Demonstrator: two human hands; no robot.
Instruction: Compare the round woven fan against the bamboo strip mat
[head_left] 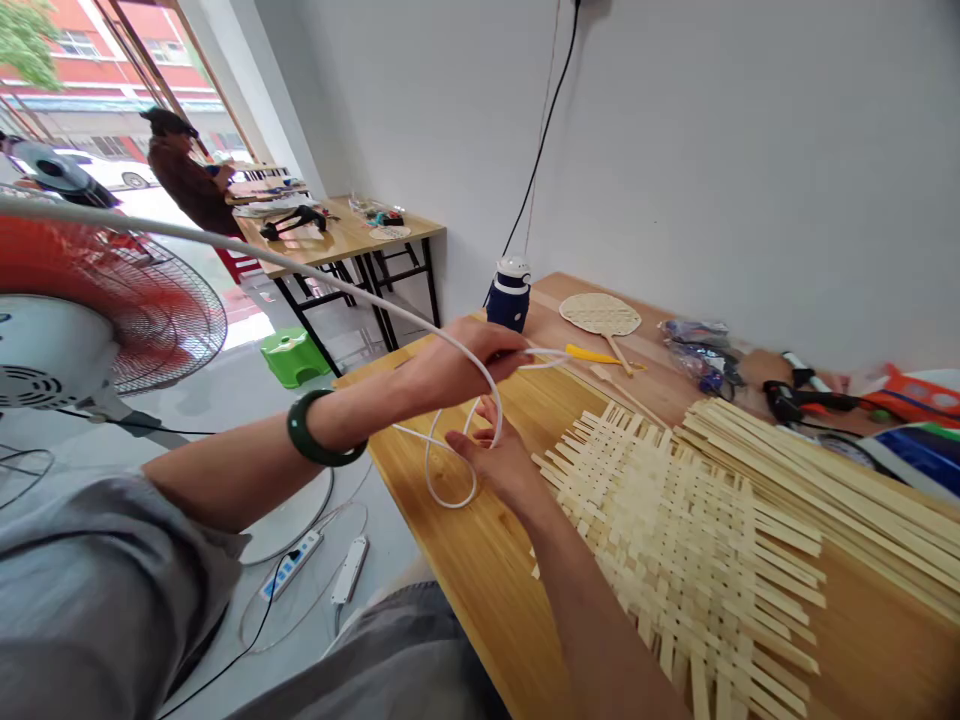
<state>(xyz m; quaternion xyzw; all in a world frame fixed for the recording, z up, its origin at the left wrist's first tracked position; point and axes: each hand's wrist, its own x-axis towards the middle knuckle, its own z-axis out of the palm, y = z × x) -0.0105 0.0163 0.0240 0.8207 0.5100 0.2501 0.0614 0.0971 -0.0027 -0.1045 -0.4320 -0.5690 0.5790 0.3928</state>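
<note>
A white cable (450, 500) runs in loose loops over the near edge of the wooden table, and one strand arches up across the view to the left. My left hand (487, 350), with a dark green bangle on its wrist, pinches a stretch of this cable near one end, its fingers pointing right. Just below it, my right hand (499, 455) has the loops at its thumb and fingers, closed on the cable. Right of my right forearm lies a woven mat of pale flat strips (667, 530), loose strip ends sticking out around its edges.
Behind my hands stand a dark blue bottle (508, 298) and a round woven fan (600, 315). A yellow-handled tool (592, 354) lies nearby. Loose strips (825, 490) are piled to the right. An electric fan (67, 340) and a green stool (294, 358) are at left; a person (184, 175) works beyond.
</note>
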